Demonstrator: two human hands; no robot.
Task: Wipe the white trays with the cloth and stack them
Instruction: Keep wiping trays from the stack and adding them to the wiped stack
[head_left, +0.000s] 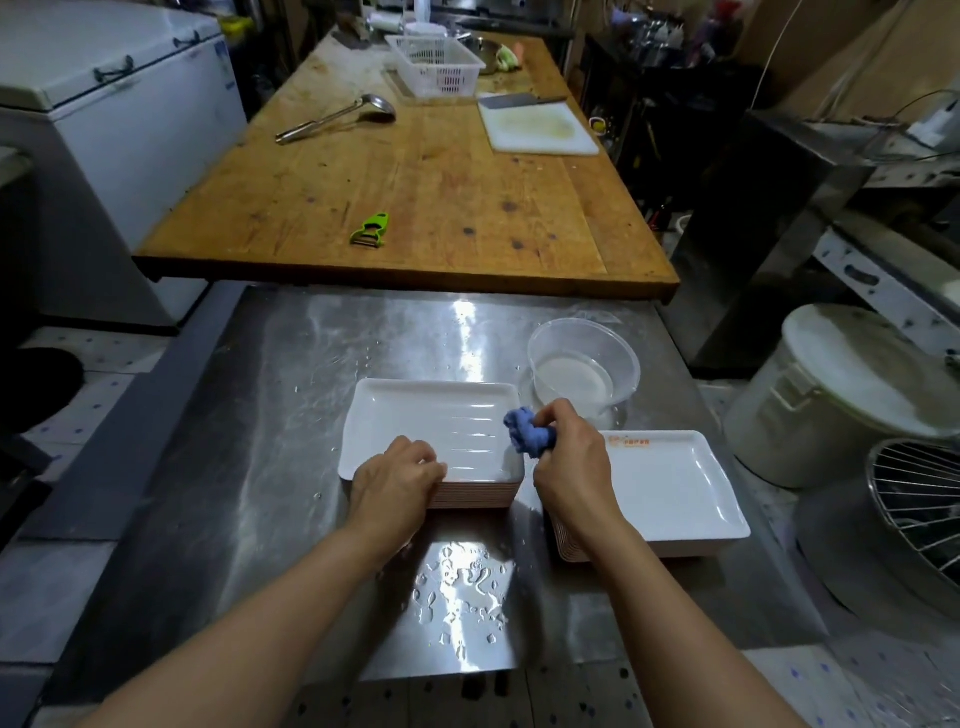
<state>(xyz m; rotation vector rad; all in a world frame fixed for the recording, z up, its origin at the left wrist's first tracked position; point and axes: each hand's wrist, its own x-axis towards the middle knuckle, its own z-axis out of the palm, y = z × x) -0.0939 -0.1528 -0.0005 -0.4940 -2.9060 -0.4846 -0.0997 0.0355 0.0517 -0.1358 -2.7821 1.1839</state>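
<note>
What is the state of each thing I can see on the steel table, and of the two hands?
Left hand: grips the near edge of the left tray stack.
Right hand: holds the bunched blue cloth.
Left tray stack: top tray upright, wet sheen inside.
Right tray stack: top tray upright, nothing in it.
Clear bowl: upright, some water inside.
Steel table: wet, with droplets near the front.

L hand (397, 475) curled, knuckles up, forearm extended; R hand (569, 457) fisted, thumb side up, arm reaching fwd.
</note>
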